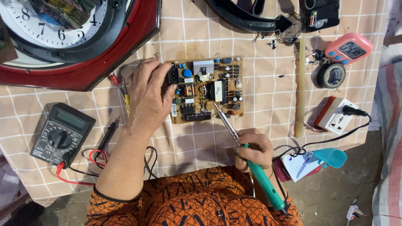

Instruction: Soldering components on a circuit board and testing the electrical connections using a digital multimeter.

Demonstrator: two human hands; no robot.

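Gripped in the right hand (251, 148), a teal-handled soldering iron (247, 157) is touched to the tan circuit board (206, 90), steadied flat under the left hand (146, 98); a light, brief contact seems best.

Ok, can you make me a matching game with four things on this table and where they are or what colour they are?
Things:
1. soldering iron
2. circuit board
3. multimeter
4. timer

Descriptions:
A. pink, at the far right
B. dark grey, left of the left hand
C. green handle, in the right hand
D. steadied by the left hand

Pairs: 1-C, 2-D, 3-B, 4-A
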